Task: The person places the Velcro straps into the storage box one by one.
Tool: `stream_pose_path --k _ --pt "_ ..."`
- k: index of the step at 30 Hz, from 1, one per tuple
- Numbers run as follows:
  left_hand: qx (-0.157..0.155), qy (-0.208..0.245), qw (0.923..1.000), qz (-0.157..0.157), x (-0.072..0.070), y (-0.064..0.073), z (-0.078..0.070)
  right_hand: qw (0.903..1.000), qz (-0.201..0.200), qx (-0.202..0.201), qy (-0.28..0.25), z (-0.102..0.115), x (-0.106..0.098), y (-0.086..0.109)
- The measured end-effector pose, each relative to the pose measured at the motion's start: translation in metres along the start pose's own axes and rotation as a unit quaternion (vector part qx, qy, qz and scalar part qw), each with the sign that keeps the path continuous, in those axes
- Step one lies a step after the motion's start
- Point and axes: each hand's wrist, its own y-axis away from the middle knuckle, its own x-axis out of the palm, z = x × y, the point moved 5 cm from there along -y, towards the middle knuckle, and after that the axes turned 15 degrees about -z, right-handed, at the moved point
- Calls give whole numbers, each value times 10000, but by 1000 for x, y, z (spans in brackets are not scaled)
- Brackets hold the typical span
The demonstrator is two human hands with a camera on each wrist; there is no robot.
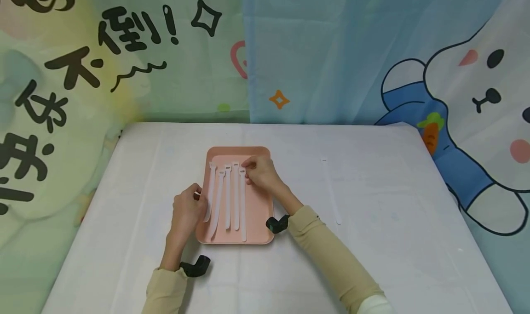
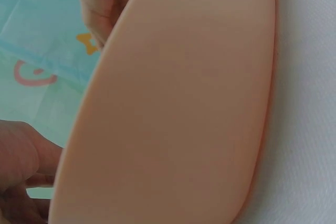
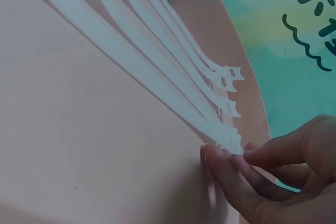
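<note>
A pink tray holds several long white plastic strips with notched, slotted ends, lying side by side lengthwise. My right hand reaches over the tray's far right part. Its thumb and fingertips pinch the notched end of the rightmost white strip, which the right wrist view shows up close. At the tray's left side, my left hand is loosely curled, with the fingers over the rim close to the leftmost strip. In the left wrist view the tray's outer wall hides those fingertips.
Another thin white strip lies on the white-covered table, right of the tray. Both wrists wear black cameras, the left camera being near the tray's front left corner. A printed curtain hangs behind the table's far edge.
</note>
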Motion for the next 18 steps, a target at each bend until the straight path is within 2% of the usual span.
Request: stream_pose_path --k 10,18 --pt "18 32 10000 87 4 1 -2 9999 -111 57 78 -2 -4 3" --pt "101 37 9999 37 1 2 -2 9996 -240 78 -111 7 -22 9"
